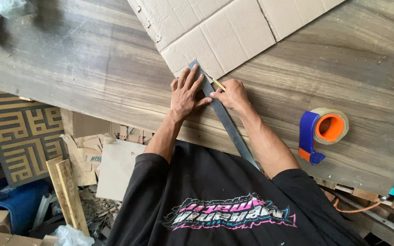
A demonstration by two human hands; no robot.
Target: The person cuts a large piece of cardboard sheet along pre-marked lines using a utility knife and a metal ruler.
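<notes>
Left hand (185, 92) flat, fingers spread, pressing steel ruler (226, 119) onto table (92, 59). Right hand (231, 94) pinched narrow around small yellow-tipped blade (218, 84), tip at ruler's edge. Ruler slanted from cardboard (233, 27) corner down past table's near edge. Open wood left and right of hands. Tape dispenser (321, 132), blue and orange, well apart at right. Corrugated sheet creased; tabletop grainy, worn.

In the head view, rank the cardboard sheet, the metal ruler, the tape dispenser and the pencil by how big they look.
1. cardboard sheet, partly out of frame
2. metal ruler
3. tape dispenser
4. pencil, mostly hidden in the right hand
</notes>
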